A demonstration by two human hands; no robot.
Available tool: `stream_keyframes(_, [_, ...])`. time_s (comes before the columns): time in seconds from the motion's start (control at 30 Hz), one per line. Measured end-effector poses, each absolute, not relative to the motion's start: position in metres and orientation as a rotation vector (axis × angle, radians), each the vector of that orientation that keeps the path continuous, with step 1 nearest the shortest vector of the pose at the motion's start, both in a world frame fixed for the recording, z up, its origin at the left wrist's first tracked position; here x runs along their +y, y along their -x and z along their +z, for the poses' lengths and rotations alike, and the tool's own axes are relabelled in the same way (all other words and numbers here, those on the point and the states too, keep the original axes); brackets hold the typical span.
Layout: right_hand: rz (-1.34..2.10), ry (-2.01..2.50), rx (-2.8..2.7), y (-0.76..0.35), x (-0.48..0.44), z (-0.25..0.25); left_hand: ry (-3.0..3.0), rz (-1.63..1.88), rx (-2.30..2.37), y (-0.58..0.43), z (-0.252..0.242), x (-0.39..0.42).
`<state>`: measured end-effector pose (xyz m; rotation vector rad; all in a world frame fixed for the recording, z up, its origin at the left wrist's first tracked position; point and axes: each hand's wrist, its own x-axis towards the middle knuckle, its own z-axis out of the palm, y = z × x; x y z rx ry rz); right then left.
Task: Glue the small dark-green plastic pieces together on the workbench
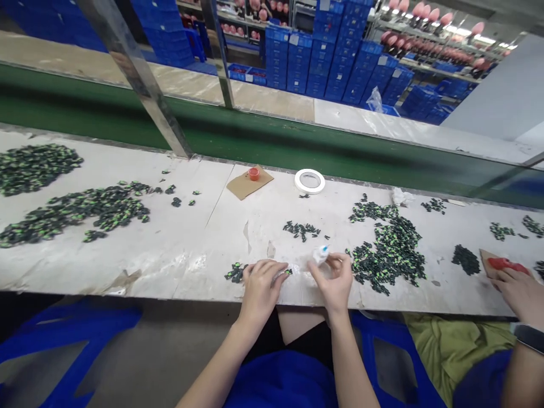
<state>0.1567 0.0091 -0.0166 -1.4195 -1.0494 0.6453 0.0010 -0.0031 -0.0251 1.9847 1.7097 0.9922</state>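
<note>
Pinched between the fingers of my left hand (264, 279) is a small black-and-green piece (289, 271). My right hand (334, 279) grips a small white wad with a blue spot (321, 254), perhaps cloth or tissue; its exact kind is unclear. Beside my left hand lies a little cluster of black-and-green pieces (234, 273). Farther up the table sits a loose group of dark pieces (301, 230). A large heap of black-and-green pieces (389, 249) spreads out to the right of my right hand.
A red tub (254, 174) rests on cardboard (242, 187), near a roll of white tape (310, 181). More pieces (76, 209) cover the left of the table. At the right, a co-worker's hand (521, 289) touches something red. A green belt (272, 133) runs behind metal posts.
</note>
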Motion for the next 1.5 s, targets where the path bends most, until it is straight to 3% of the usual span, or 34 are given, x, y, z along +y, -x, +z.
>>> stream_keyframes(0.27, [0.728, 1.319, -1.327, -0.173, 0.019, -0.013, -2.095, 1.04, 1.678, 0.0, -0.034, -0.006])
stream_keyframes(0.47, [0.213, 1.782, -1.285, -0.199, 0.035, -0.004, -2.081, 1.07, 1.648, -0.002, -0.042, -0.007])
stream_keyframes(0.57, [0.149, 1.891, -1.374, -0.196, 0.052, -0.01, -2.051, 1.104, 1.648, -0.001, -0.042, -0.007])
stream_keyframes(0.93, [0.321, 1.719, -1.314, -0.191, 0.044, -0.006, -1.64, 1.27, 1.357, -0.006, -0.025, -0.016])
stream_keyframes(1.23, [0.862, 1.4, -1.036, -0.157, -0.034, 0.015, -1.579, 1.338, 1.255, -0.012, 0.006, -0.019])
stream_keyframes(1.5, [1.016, 1.334, -1.076, -0.146, -0.03, 0.012, -1.5, 1.342, 1.249, -0.01, 0.006, -0.023])
